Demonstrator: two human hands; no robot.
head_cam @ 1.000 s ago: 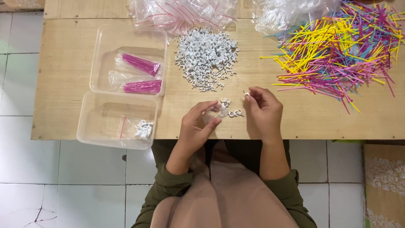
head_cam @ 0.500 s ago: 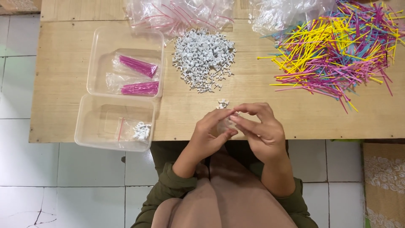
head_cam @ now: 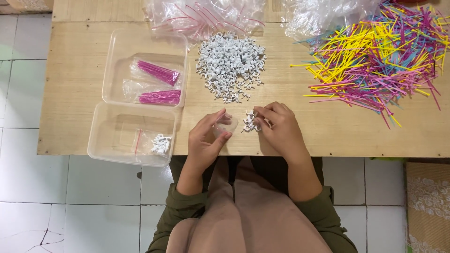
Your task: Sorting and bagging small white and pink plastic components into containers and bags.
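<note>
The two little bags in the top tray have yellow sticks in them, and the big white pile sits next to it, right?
Not quite. In the head view the two bags in the top tray hold pink sticks, not yellow. The white pile does sit next to it.

Beyond the wooden table [head_cam: 93, 70], the top edge cuts off the clear plastic bags [head_cam: 206, 14]. The heap of coloured ties [head_cam: 375, 56] runs off the right edge. The small clear bag [head_cam: 224, 125] in the left hand [head_cam: 206, 140] has contents too small to tell.
</note>
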